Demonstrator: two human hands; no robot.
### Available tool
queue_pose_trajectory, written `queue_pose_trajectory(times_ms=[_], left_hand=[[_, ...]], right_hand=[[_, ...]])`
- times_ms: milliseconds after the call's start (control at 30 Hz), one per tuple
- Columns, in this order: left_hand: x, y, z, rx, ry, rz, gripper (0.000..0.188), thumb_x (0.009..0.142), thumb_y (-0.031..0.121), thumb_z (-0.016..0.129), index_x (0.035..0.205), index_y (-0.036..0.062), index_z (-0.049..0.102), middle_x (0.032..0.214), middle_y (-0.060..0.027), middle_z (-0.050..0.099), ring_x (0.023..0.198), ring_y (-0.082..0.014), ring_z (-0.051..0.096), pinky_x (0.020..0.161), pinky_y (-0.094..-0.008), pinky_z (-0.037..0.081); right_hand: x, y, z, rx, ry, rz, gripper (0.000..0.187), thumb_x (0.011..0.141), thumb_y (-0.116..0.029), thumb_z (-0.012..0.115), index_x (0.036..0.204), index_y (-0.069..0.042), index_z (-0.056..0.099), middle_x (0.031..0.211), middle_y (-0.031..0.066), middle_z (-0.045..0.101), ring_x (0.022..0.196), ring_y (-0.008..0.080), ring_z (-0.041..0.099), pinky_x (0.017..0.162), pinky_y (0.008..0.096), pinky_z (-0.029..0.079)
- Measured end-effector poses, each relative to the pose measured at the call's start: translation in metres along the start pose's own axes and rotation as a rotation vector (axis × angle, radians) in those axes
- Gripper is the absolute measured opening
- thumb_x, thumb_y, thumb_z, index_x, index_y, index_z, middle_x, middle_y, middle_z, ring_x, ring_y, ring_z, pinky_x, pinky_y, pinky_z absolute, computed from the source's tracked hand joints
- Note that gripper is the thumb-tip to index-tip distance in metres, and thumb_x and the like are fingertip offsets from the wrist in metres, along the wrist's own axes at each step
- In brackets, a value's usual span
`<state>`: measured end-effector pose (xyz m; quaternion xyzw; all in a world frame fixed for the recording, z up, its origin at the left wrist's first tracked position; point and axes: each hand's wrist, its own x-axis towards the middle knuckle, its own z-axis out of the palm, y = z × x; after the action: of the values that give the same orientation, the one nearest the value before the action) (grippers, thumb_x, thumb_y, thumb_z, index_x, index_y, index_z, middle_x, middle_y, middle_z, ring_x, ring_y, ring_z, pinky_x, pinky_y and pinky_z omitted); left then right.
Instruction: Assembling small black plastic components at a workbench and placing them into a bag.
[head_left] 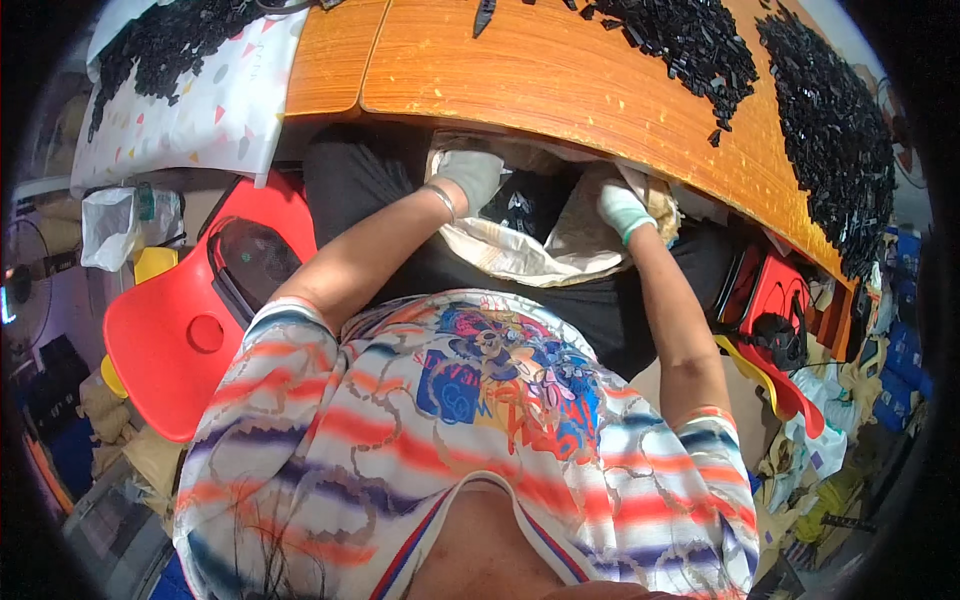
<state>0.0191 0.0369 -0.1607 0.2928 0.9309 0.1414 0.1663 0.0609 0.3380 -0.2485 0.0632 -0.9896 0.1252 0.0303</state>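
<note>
A white woven sack [515, 262] stands with its mouth spread between my knees, below the table's front edge. Small shiny black pieces [518, 212] lie down inside it. My left hand [472, 178], in a pale grey-white glove with a bracelet at the wrist, is closed over the sack's left rim; its fingertips are partly hidden. On the opposite rim my right hand [622, 208], gloved in white with a green cuff, is closed on the sack's fabric.
The wooden table [560, 90] carries heaps of black pieces [690, 50] at the right. Another black heap [165, 40] lies on a patterned cloth [190, 130] at the left. Red chairs [160, 320] stand at both sides, the left one holding a black mesh item.
</note>
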Motion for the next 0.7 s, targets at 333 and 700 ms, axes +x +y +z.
queue_pose_trajectory(times_ms=[333, 700], left_hand=[[-0.036, 0.026, -0.015, -1.298, 0.064, -0.132, 0.034, 0.098, 0.03, 0.051, 0.113, 0.0004, 0.053, 0.084, -0.0053, 0.06, 0.073, -0.0127, 0.056, 0.068, -0.0264, 0.046], [-0.058, 0.045, -0.048, -2.271, -0.159, 0.034, 0.031, 0.104, 0.026, 0.037, 0.125, 0.008, 0.051, 0.103, -0.005, 0.059, 0.095, -0.0166, 0.058, 0.086, -0.036, 0.049]], right_hand=[[-0.015, -0.116, -0.121, 1.215, -0.29, 0.54, 0.021, 0.093, -0.015, 0.06, 0.108, -0.001, 0.066, 0.071, 0.0019, 0.063, 0.055, 0.0083, 0.054, 0.052, 0.023, 0.044], [-0.02, -0.186, -0.178, 1.442, -0.078, 0.46, 0.025, 0.095, -0.012, 0.055, 0.115, 0.002, 0.061, 0.084, 0.0042, 0.063, 0.064, 0.0064, 0.055, 0.058, 0.0178, 0.045]])
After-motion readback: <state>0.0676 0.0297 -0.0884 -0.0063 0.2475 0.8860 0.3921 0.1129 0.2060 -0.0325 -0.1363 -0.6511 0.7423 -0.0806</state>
